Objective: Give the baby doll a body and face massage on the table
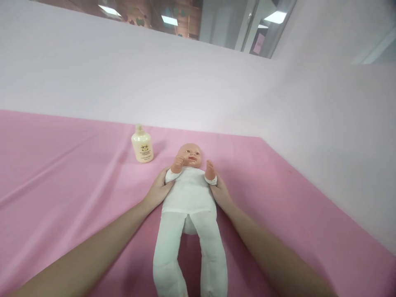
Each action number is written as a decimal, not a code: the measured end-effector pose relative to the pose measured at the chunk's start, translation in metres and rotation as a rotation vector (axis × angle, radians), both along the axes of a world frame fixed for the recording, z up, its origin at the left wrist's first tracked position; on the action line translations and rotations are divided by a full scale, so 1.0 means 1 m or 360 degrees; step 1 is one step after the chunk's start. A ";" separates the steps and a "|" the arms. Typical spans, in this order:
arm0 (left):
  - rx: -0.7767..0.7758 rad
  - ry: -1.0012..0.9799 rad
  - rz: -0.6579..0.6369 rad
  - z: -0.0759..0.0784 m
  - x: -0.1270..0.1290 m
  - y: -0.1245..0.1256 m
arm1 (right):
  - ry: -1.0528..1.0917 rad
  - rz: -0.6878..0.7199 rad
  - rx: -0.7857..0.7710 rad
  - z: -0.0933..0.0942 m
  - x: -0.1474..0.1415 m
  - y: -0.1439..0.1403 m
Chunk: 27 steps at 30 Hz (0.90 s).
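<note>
A baby doll [189,198] in a white body suit lies on its back on the pink sheet [62,185], head away from me, both plastic arms raised. My left hand [158,190] grips the doll's side under its arm on the left. My right hand [221,193] holds the doll's other side, just below its raised hand. The fingers of both hands are partly hidden behind the doll's torso.
A cream lotion bottle [142,144] stands upright on the sheet to the left of the doll's head. A pale wall [198,90] rises behind and along the right side of the sheet.
</note>
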State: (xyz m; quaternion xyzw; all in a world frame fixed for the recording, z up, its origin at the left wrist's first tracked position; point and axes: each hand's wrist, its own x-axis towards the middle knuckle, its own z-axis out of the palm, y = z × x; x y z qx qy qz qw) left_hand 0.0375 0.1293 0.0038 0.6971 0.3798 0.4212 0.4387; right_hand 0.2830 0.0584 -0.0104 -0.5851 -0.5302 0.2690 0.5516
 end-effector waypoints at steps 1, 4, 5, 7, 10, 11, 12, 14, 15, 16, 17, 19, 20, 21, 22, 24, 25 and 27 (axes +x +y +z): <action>0.0002 -0.0005 -0.0001 0.000 0.000 0.000 | 0.0006 0.0009 0.0003 0.000 0.000 0.000; -0.0005 0.0003 0.0007 0.000 0.000 0.000 | 0.0013 0.0014 0.0018 -0.002 0.000 0.001; -0.0009 0.0011 0.0012 0.000 0.000 0.000 | 0.0013 0.0013 0.0021 -0.002 0.000 0.001; -0.0004 0.0022 0.0015 -0.001 0.000 0.000 | 0.0015 0.0005 0.0023 -0.001 0.000 0.001; 0.0012 0.0022 0.0002 -0.001 0.000 0.000 | 0.0011 0.0010 0.0015 0.001 -0.001 0.000; 0.0014 0.0023 -0.0001 -0.001 0.000 0.000 | 0.0008 0.0014 0.0012 0.002 -0.002 0.000; 0.0013 0.0023 -0.0006 -0.001 0.000 0.000 | 0.0007 0.0015 0.0010 0.003 -0.002 0.000; 0.0014 0.0023 -0.0010 -0.001 0.000 0.000 | 0.0012 0.0014 0.0004 0.004 -0.002 -0.001; 0.0017 0.0023 -0.0010 -0.001 0.000 0.000 | 0.0016 0.0007 0.0001 0.004 -0.002 -0.001; 0.0020 0.0023 -0.0009 -0.001 0.000 0.001 | 0.0019 0.0004 -0.0006 0.004 -0.002 -0.001; 0.0021 0.0025 -0.0008 -0.001 0.000 0.001 | 0.0021 0.0001 -0.0013 0.004 -0.002 -0.002; 0.0018 0.0030 -0.0006 -0.001 0.000 0.001 | 0.0020 0.0006 -0.0027 0.004 -0.002 -0.002; 0.0015 0.0029 -0.0009 -0.001 0.000 0.001 | 0.0019 0.0008 -0.0032 0.004 -0.002 -0.002; 0.0013 0.0029 -0.0011 0.000 0.000 0.000 | 0.0019 0.0007 -0.0033 0.005 -0.002 -0.002; 0.0012 0.0031 -0.0010 0.000 0.000 0.000 | 0.0019 0.0004 -0.0031 0.005 -0.002 -0.002; 0.0010 0.0036 -0.0004 0.002 0.000 -0.001 | 0.0017 0.0008 -0.0026 0.006 -0.003 -0.002; 0.0008 0.0036 -0.0003 0.002 0.000 -0.001 | 0.0014 0.0012 -0.0024 0.007 -0.003 -0.002; 0.0004 0.0026 -0.0007 0.003 0.000 -0.001 | 0.0008 0.0018 -0.0022 0.008 -0.003 -0.002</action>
